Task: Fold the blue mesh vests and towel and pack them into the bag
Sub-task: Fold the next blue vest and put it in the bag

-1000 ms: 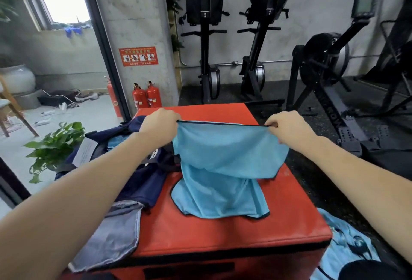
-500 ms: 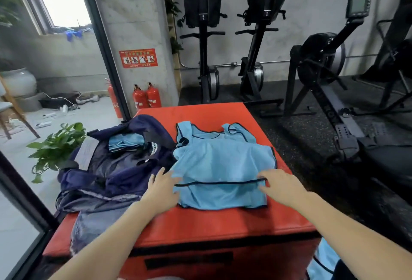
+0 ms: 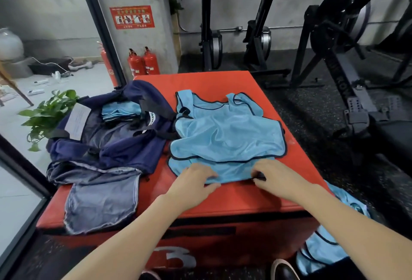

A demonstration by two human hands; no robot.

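Note:
A light blue mesh vest (image 3: pixel 225 137) with dark trim lies spread on the red padded box (image 3: pixel 200 199), neck end away from me. My left hand (image 3: pixel 196 178) and my right hand (image 3: pixel 275 176) both pinch its near hem, fingers curled on the cloth. To the left the dark blue bag (image 3: pixel 111 143) lies open with folded blue vests (image 3: pixel 121 110) inside. More blue vests (image 3: pixel 327 246) lie on the floor at the lower right.
A grey mesh flap (image 3: pixel 100 204) of the bag hangs toward the box's front left corner. Rowing machines (image 3: pixel 347 57) stand on the dark floor to the right. Fire extinguishers (image 3: pixel 143 62) and a potted plant (image 3: pixel 49 112) sit at the left.
The vest, held up stretched between both hands, has been laid flat on the box. Both hands came down toward me and now grip its near hem.

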